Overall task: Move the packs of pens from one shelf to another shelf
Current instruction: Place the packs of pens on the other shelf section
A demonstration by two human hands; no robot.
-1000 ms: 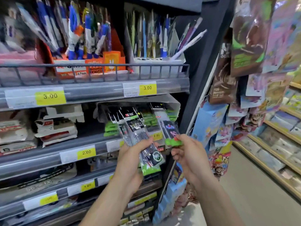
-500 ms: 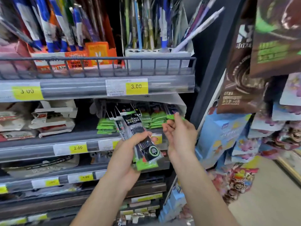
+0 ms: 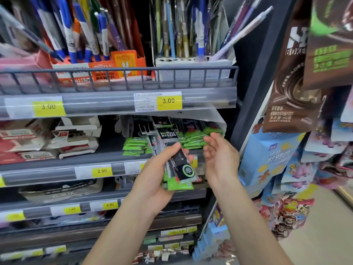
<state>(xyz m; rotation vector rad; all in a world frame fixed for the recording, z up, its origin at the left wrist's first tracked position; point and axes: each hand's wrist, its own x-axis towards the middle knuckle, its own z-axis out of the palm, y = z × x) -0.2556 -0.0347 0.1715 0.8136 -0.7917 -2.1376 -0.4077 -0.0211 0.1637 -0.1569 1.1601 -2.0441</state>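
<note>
Pen packs (image 3: 176,161) clamped in L hand (image 3: 152,180) fingers; R hand (image 3: 219,157) fingers apart, empty.

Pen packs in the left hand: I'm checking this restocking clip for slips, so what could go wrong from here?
1. The left hand holds several fanned pen packs by one side only; one could slide out and fall.
2. The right hand is open and holds nothing, so it gives the bundle no support.
3. The packs on the shelf lie crowded under a white flap; pushing more in may snag or knock some off.
</note>
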